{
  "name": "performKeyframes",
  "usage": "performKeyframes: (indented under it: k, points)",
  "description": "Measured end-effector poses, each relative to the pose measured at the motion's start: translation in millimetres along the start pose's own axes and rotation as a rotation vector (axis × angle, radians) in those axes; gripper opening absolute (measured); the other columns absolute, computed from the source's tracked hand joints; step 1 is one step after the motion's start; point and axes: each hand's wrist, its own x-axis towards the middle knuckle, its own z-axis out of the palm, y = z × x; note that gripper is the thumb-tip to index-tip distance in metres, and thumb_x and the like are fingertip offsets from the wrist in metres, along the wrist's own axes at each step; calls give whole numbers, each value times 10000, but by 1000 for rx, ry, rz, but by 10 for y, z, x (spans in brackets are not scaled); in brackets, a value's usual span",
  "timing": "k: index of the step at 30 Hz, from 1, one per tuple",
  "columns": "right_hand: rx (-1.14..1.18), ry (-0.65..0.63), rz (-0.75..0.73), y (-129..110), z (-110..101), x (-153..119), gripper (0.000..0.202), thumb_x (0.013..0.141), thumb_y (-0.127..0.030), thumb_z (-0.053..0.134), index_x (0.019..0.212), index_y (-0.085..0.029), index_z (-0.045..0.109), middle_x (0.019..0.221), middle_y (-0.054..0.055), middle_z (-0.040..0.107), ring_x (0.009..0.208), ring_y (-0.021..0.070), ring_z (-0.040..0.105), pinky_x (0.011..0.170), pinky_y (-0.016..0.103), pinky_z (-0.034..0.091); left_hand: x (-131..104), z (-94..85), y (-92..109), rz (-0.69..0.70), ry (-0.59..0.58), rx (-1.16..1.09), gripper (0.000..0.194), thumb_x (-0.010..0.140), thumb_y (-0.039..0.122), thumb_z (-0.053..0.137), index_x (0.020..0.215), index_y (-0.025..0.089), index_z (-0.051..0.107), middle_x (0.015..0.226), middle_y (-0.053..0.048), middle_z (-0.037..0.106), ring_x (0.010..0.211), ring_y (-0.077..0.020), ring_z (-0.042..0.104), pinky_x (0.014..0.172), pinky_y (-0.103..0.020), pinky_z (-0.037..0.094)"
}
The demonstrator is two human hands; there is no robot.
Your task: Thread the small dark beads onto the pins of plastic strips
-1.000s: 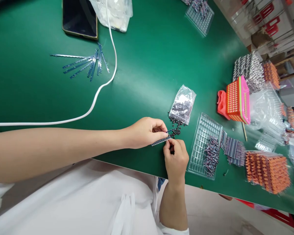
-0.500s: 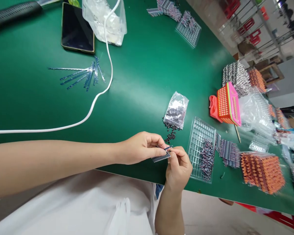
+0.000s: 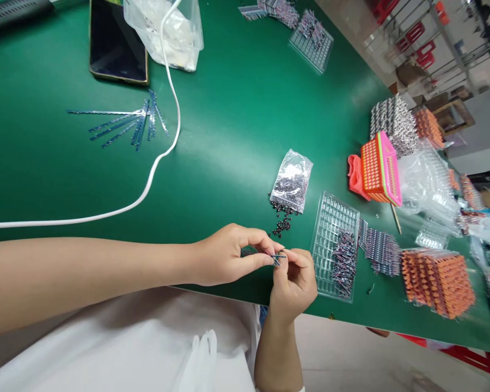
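My left hand (image 3: pixel 232 256) pinches a small dark, comb-like strip of thin pieces (image 3: pixel 276 258) between thumb and fingers; part of it lies hidden under the fingers. At the strip's right end, my right hand (image 3: pixel 293 280) is closed, thumb against forefinger, and what it pinches is too small to make out. Just beyond the hands, small dark beads (image 3: pixel 282 224) spill from a clear plastic bag (image 3: pixel 293 177). To the right of my right hand lies a clear compartment tray (image 3: pixel 325 239) with a heap of thin dark pieces (image 3: pixel 344 267) along its right side.
Stacked strips (image 3: pixel 381 251) and orange bundles (image 3: pixel 438 283) lie to the right, below an orange-and-pink basket (image 3: pixel 379 169). A white cable (image 3: pixel 157 160) crosses the green table (image 3: pixel 228 136). Blue strips (image 3: pixel 136 120), a phone (image 3: pixel 116 46) and a plastic tub (image 3: pixel 183 41) are at upper left.
The strip has turned in my left fingers and now shows mostly edge-on. My right hand has shifted slightly left, its fingertips still meeting the strip's end. The view has moved a little.
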Motion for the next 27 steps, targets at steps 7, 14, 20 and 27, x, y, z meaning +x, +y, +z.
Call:
performKeyframes:
  k: [7,14,20,27]
  points:
    - [44,-22,48,29,17,-25,44,887,-168,641,909,-193,612,820,11,599,758,133,609,619,269,525,-17,16,-42,153,35,166,128,932,210,560,926,163,679,1045,-90,769,971,-173,701,867,-295,525]
    - [-17,-26,-72,30,-17,11,167,871,-100,662,994,-215,661,873,17,639,806,135,639,665,276,551,19,-38,20,10,6,60,117,916,229,588,922,158,680,1078,-85,759,992,-184,698,888,-312,522]
    - [-221,-43,-255,29,-54,41,232,851,-74,689,1026,-228,688,896,21,678,787,133,654,665,281,556,71,-69,7,-172,-23,-211,167,885,292,623,942,139,661,1047,-108,751,975,-226,697,886,-378,542]
    - [-306,-13,-269,31,-47,23,167,867,-123,688,998,-225,678,866,21,680,762,135,659,655,282,560,57,-83,19,-152,-43,-147,126,895,276,624,939,163,657,1048,-67,751,985,-194,688,894,-335,531]
